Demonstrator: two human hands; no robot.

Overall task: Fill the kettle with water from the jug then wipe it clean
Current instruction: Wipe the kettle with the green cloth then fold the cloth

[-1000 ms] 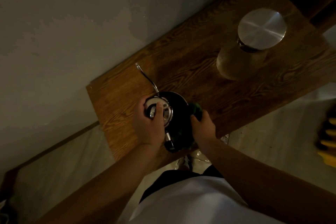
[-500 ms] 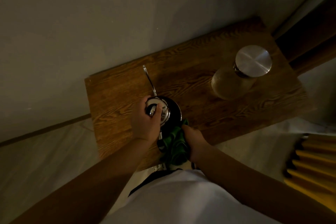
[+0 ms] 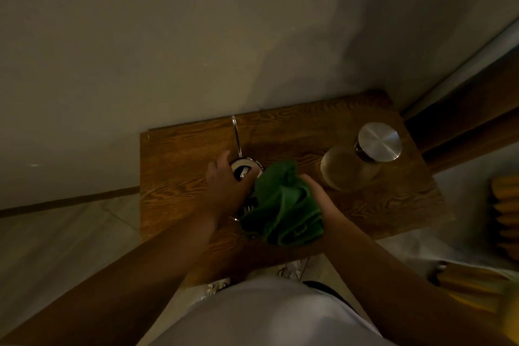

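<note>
While wiping goes on at the near side, stands the kettle (image 3: 247,174) toward the front of the wooden table (image 3: 179,165), mostly hidden under hand and cloth, with only its pale lid and the thin spout (image 3: 236,136) reaching toward the wall left in plain sight. Rests the left hand (image 3: 224,191) on top, fingers curled down over the lid and thumb side against the knob, probably to pin the lid shut and keep the body from turning or sliding under the rubbing. Bunched in the right hand (image 3: 320,202), closed around a thick fold, presses the green cloth (image 3: 283,205) against the kettle's right and near flank, draped low enough to cover the handle area; cannot tell how much of the surface is actually touched beneath the folds. Well to the right, apart from both hands, stands the glass jug (image 3: 348,168) with its round metal lid (image 3: 379,142) back on, likely set aside there because pouring is judged finished. Looks, then, like the wiping stage, with the far side near the spout seemingly not yet reached.
</note>
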